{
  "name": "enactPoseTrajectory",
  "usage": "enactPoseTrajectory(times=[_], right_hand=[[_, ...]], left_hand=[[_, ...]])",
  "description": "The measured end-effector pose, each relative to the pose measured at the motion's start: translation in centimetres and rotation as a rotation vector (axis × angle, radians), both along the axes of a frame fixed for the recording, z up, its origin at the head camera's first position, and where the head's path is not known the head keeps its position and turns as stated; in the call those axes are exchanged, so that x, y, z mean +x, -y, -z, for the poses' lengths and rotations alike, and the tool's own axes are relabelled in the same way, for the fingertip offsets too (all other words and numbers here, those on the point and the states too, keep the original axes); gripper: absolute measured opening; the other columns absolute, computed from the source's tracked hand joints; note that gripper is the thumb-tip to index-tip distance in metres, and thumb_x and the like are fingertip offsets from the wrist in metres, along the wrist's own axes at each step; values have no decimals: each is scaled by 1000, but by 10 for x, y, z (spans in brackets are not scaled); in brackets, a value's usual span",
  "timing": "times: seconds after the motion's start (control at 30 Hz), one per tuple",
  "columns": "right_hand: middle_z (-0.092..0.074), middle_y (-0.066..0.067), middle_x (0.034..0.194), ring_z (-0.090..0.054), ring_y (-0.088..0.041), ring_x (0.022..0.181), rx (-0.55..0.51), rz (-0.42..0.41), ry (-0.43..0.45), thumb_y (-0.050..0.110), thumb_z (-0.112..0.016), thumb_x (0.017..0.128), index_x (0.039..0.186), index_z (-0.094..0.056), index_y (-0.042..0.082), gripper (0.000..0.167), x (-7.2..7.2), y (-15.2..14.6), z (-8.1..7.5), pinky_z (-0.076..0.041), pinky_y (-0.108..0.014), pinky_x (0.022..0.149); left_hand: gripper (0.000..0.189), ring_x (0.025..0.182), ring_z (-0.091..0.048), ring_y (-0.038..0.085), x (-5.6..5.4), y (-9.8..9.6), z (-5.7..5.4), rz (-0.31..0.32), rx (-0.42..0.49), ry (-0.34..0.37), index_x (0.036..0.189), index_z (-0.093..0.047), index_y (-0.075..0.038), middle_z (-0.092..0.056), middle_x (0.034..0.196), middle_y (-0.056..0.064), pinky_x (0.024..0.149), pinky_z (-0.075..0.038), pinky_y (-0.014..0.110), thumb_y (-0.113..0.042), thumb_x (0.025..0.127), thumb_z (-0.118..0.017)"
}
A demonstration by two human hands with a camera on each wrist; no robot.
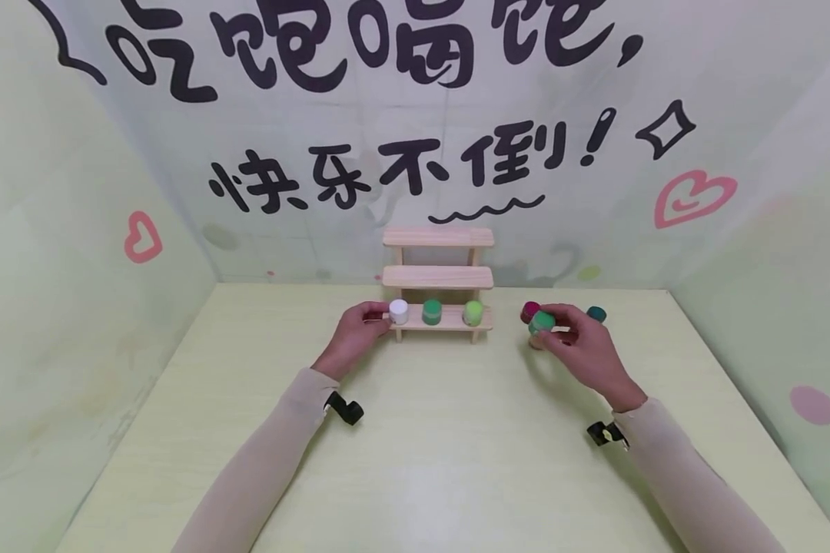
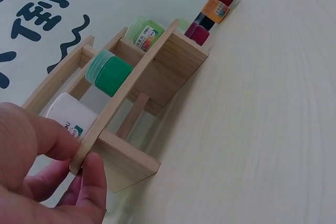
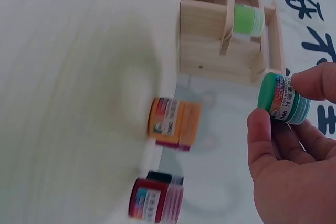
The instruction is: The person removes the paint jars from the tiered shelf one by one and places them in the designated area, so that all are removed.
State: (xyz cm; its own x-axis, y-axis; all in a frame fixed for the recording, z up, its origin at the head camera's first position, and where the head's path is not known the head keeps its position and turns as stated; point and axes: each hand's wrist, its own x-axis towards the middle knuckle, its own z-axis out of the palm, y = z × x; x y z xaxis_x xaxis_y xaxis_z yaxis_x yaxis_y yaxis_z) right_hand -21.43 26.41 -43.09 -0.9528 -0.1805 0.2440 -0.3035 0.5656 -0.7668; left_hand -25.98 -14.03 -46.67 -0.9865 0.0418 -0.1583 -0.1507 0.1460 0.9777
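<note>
Green paint jar (image 3: 284,98) sits pinched in the right hand (image 1: 588,352); the left hand (image 1: 353,336) narrowly grips the three-tier stand (image 1: 437,276).

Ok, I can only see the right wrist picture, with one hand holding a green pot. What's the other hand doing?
Observer: The left hand is pinching the left end of the bottom shelf.

Operator: Ooh! Is there a pot near it?

Observer: Yes, a white pot stands on that end of the shelf, right next to the hand.

Operator: I see writing on the wall. Are there any drawings too?

Observer: Yes, a pink heart is drawn on the wall, over toward the right side of the head picture.
</note>
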Motion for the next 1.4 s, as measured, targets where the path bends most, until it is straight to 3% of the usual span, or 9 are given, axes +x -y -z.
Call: enactPoseTrajectory(times=[0.1, 0.47, 0.7, 0.9, 1.0, 1.07, 1.17, 1.23, 1.4], right_hand=[[-68, -20, 133, -65, 5, 101, 6, 21, -22, 16, -71, 102, 143, -61, 2, 45, 3, -11, 3, -54, -4, 84], [-66, -22, 131, -52, 19, 107, 33, 94, -10, 19, -70, 103, 143, -59, 0, 46, 11, -49, 9, -48, 2, 87], [-65, -26, 133, -50, 22, 106, 64, 123, -23, 18, -69, 104, 145, -58, -2, 47, 11, -74, 16, -47, 3, 85], [-69, -29, 129, -47, 26, 99, 150, 157, 23, 24, -67, 105, 146, -57, -2, 49, 9, -97, 16, -47, 3, 79], [-68, -28, 131, -61, 11, 104, 202, 150, 65, 25, -67, 105, 146, -56, -2, 50, 7, -107, 15, -47, 0, 76], [-67, -29, 133, -69, -11, 113, 226, 126, 101, 26, -67, 106, 146, -55, -2, 50, 5, -112, 15, -48, -3, 75], [-65, -29, 136, -62, -47, 126, 236, 90, 165, 28, -66, 106, 147, -53, -3, 53, 2, -117, 16, -50, -6, 76], [-63, -29, 137, -59, -51, 128, 240, 79, 206, 30, -65, 107, 149, -52, -3, 55, 0, -120, 17, -51, -8, 76], [-61, -29, 139, -58, -46, 126, 243, 78, 260, 33, -63, 108, 148, -52, -2, 54, -5, -121, 19, -53, -14, 77]], left_hand=[[38, 114, -61, 25, 0, 1, 1, 3, -5, 12, 137, -64, -3, -61, 130, 15, 100, -60, 32, -7, 99, -69], [36, 110, -61, 23, 0, 1, -1, 8, -13, 3, 136, -65, -4, -60, 128, 14, 94, -60, 26, -8, 100, -69], [36, 115, -62, 26, 0, 0, -1, 12, -10, 0, 136, -64, -5, -61, 130, 14, 102, -60, 34, -8, 101, -69], [35, 115, -61, 26, 0, 0, -2, 9, -19, 7, 136, -64, -4, -60, 131, 14, 104, -60, 36, -9, 101, -68], [35, 113, -61, 25, 0, 0, -3, 6, -18, 5, 136, -64, -3, -60, 130, 15, 102, -60, 34, -8, 101, -68], [35, 113, -61, 25, 0, 0, -3, 1, -16, 8, 136, -64, -3, -60, 129, 15, 101, -60, 33, -7, 101, -68], [36, 116, -61, 25, 0, 0, -2, -2, -9, 18, 136, -63, -3, -60, 131, 15, 103, -60, 34, -7, 101, -68], [37, 118, -61, 26, 0, -1, -2, 0, -1, 24, 137, -62, -3, -59, 132, 15, 105, -60, 36, -6, 101, -68], [39, 120, -61, 28, 1, -1, -3, 4, 14, 28, 139, -61, -2, -59, 134, 16, 108, -59, 39, -5, 101, -67]])
